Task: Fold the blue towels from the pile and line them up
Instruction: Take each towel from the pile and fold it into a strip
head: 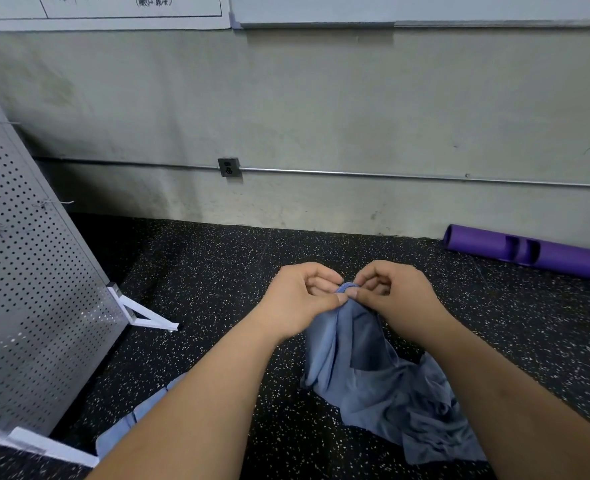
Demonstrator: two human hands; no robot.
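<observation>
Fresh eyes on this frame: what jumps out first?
Both hands at centre, left hand and right hand, pinching one edge of a blue towel that hangs to the speckled floor. Next, the purple tube by the wall at right and the perforated metal panel at left.

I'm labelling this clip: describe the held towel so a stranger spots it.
Above the speckled floor before the grey wall, left hand and right hand pinch one edge. The blue towel hangs crumpled from them; the paler towels lower left lie flat.

A black speckled floor [217,271] is bounded by a grey wall [321,98], against which a purple tube [529,252] is laid; a perforated panel [26,271] is stood at left.
</observation>
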